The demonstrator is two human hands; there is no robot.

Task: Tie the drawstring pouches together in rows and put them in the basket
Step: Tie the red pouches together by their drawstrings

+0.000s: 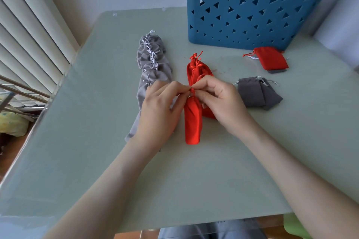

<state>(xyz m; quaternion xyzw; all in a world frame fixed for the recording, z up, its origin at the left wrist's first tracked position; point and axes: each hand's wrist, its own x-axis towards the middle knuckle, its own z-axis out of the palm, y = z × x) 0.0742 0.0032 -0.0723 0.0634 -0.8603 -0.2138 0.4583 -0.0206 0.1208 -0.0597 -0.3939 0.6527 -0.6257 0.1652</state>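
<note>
Red pouch row: lies lengthwise on the counter in the centre of my view, its tied cords showing at the far end. Both hands meet over its middle.
Left hand: fingers curled, thumb and index tips closed in a pinch on the red drawstring. The hand covers the near part of the grey pouch row.
Right hand: fingers curled, index and thumb pinching the same drawstring from the other side. The tips of the two hands almost touch.
Drawstring: bunched into a small knot right between the two pinches. I cannot tell how tight it is.
Near red pouch: extends from that knot toward me, flat on the counter, just below the fingers.
Grey pouch row: tied with white cords, just left of the red row and roughly parallel to it.
Basket: blue with triangle cut-outs, at the far right of the counter, well apart from the fingers.
Loose pouches: one red pouch close to the basket's base. I see grey pouches lying just right of the right hand.
</note>
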